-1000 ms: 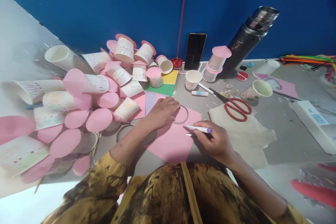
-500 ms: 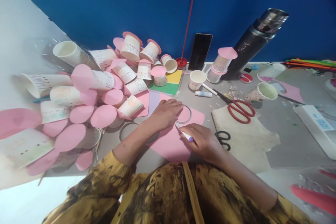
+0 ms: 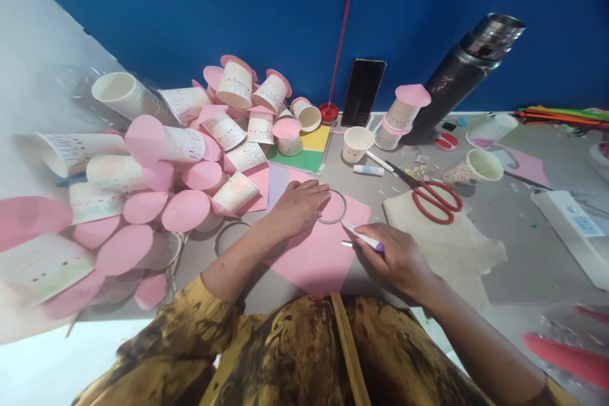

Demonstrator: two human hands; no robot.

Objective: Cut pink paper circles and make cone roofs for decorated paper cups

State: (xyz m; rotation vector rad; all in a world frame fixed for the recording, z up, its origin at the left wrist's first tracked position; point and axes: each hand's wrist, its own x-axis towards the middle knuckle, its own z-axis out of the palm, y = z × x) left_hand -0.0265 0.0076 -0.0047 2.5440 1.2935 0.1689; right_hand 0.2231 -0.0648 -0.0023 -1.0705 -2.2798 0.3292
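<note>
Two hands on pink paper (image 3: 318,252) on the tabletop (image 3: 518,228): left hand (image 3: 299,204) pins metal ring (image 3: 332,206) flat, right hand (image 3: 397,258), fingers clamped on pen (image 3: 363,238), has swung from ring's lower edge to its right, tracing onward.

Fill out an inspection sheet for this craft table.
Surface: grey table, paper scraps strewn.
Job's things: pink paper with metal ring on it; white pen.
Clutter: paper cups with pink lids piled left; red scissors; glue stick; flask; phone.
Hands: left hand presses the ring; right hand holds the pen.
Cables: nothing seen.
Surroundings: blue wall.
</note>
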